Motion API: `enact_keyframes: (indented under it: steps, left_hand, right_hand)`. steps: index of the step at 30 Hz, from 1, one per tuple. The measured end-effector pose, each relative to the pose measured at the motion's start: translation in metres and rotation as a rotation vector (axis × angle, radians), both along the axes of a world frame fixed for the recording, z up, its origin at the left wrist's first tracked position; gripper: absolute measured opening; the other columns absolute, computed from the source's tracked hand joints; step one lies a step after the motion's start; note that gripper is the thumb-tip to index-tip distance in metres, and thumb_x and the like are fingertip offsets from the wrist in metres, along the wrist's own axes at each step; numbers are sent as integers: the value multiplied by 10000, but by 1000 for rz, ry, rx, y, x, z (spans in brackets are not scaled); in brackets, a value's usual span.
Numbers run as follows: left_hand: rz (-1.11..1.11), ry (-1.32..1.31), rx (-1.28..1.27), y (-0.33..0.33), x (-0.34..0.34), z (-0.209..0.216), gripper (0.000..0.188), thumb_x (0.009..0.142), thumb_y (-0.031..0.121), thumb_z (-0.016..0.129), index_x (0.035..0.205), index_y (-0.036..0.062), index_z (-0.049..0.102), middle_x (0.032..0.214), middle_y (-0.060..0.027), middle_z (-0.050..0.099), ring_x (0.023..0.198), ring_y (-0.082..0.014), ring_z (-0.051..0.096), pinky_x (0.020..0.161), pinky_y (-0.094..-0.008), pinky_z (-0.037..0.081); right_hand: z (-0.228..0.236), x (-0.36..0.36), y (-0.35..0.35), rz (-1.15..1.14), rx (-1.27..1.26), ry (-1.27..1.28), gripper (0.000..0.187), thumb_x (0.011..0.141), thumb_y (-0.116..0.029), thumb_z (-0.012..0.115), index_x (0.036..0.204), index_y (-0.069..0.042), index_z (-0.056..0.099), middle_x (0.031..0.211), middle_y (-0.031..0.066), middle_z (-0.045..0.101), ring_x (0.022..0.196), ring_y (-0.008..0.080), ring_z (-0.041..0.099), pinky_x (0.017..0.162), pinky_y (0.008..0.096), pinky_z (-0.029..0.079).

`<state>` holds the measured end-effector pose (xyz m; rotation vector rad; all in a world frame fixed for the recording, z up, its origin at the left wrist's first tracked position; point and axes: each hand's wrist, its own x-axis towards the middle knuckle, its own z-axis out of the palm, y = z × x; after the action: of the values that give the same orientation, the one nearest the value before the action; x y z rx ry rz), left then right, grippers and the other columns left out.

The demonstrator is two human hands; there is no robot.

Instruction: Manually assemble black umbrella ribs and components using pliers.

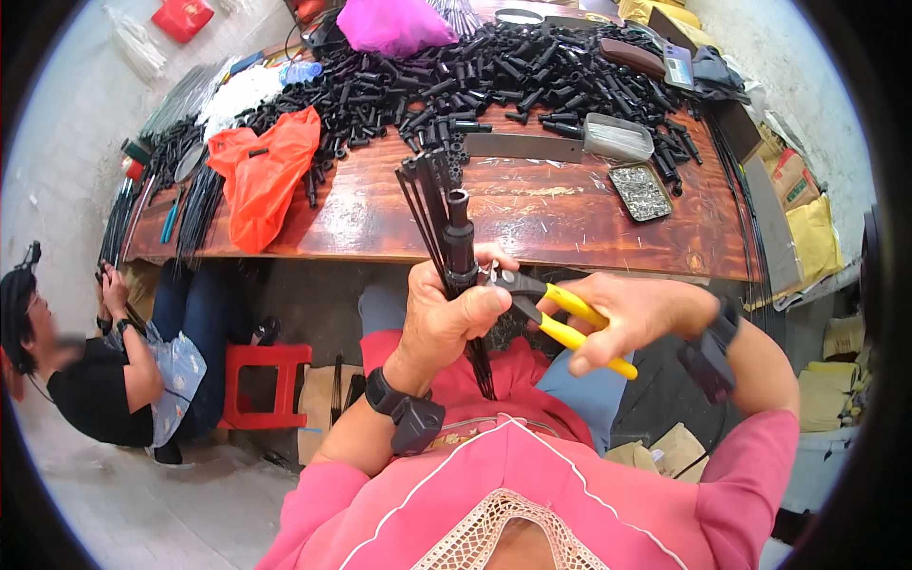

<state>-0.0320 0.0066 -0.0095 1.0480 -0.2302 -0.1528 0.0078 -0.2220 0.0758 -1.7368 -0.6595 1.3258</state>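
My left hand point(432, 318) is closed around a bundle of thin black rods point(423, 204) together with a black tubular piece point(460, 233). The tube stands upright with its open end up, and the lower rod ends point(483, 369) come out below my fist. In my right hand point(632, 309) is a pair of pliers with yellow handles point(577, 306). Their dark jaws are at the side of the tube, close to my left fingertips. What the jaws grip, if anything, is too small to make out.
A large heap of black tubular pieces point(532, 71) covers the far part of the wooden table point(532, 228). On it are an orange plastic bag point(271, 176), a tin of small metal parts point(641, 190) and a clear box point(617, 138). A co-worker point(100, 385) sits at the left near a red stool point(266, 385).
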Motion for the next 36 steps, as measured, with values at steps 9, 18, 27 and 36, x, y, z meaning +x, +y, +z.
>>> enact_keyframes:
  steps: [9,18,27,36]
  left_hand:
    - [3,-49,-98,-7,2,4,607,754,172,800,1287,-6,571,700,49,564,564,-11,446,501,-176,320]
    - [73,-4,73,-6,2,5,483,823,215,740,1167,-61,543,555,14,466,414,-52,375,410,-229,282]
    - [-55,-15,14,-8,2,5,582,772,221,803,1209,-52,533,597,-2,500,435,-60,386,417,-231,278]
    - [-100,-3,-45,-17,-5,9,472,766,135,779,1187,-16,626,833,40,609,628,-8,486,546,-159,343]
  right_hand:
    - [-9,-9,-8,-243,50,93,405,779,-255,747,1038,27,614,651,109,614,593,228,646,528,327,465]
    - [8,-26,-4,-183,-72,-1775,457,799,-226,684,1192,-30,554,797,91,587,657,300,569,608,416,447]
    - [4,2,-18,-42,-45,168,513,734,-280,769,1079,38,564,658,166,633,619,293,663,532,348,488]
    - [-8,13,-25,115,72,533,241,744,-131,625,928,8,554,654,45,559,542,152,551,500,325,444]
